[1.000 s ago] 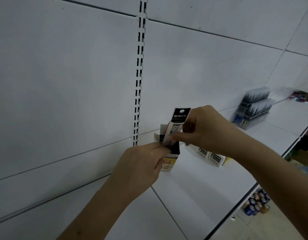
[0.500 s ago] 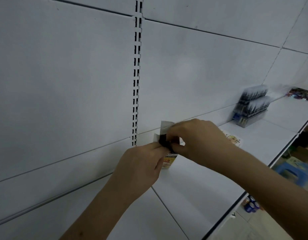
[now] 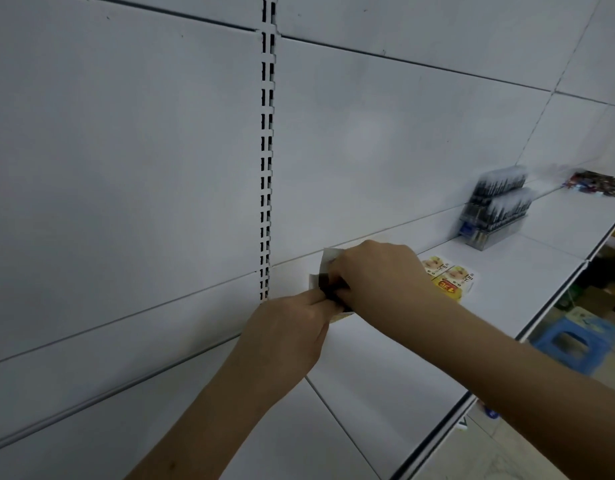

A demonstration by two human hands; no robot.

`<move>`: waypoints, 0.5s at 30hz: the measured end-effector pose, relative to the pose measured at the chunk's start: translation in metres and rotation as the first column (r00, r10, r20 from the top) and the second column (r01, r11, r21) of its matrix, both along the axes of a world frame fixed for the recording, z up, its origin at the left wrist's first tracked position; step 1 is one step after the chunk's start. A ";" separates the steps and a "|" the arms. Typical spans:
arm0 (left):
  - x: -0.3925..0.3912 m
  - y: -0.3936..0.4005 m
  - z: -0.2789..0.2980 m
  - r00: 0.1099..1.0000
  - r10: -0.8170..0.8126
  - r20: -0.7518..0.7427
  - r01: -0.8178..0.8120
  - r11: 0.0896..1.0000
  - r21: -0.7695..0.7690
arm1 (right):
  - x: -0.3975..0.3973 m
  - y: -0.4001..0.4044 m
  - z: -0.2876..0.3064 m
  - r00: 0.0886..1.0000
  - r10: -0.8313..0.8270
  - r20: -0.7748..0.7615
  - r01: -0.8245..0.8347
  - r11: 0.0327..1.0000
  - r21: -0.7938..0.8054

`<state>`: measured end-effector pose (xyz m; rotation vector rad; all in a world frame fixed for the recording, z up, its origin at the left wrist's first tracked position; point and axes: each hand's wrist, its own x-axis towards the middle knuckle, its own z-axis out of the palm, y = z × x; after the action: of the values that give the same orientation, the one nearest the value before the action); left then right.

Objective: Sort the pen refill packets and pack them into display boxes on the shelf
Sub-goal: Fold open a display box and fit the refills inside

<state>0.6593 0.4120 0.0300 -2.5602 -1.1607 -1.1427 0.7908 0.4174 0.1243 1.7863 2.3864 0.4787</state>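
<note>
Small display box upright on shelf, near back panel. Left hand grips box, likely steadying. Right hand pinches dark packet at box mouth, likely seating it. Two flat packets lie beside.

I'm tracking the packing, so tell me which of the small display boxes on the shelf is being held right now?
The small display box by the slotted upright, gripped by both hands; the yellow-printed boxes lie flat, untouched, to its right.
</note>
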 end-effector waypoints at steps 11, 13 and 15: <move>-0.011 0.007 -0.003 0.999 0.005 0.045 -0.004 1.000 -0.025 | 0.022 0.001 0.015 0.937 0.002 -0.350 -0.063 0.984 -0.165; -0.012 0.007 -0.003 0.999 0.018 0.046 -0.016 0.999 -0.035 | 0.036 -0.002 0.013 0.811 0.077 -0.580 -0.125 0.991 -0.044; -0.012 0.008 -0.002 0.999 0.020 0.044 -0.019 0.999 -0.030 | 0.044 -0.001 0.004 0.710 0.159 -0.685 -0.074 0.986 0.153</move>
<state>0.6474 0.4196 0.0281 -2.5519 -1.2190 -1.1932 0.8352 0.4166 0.1284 2.1625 3.0201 -0.1033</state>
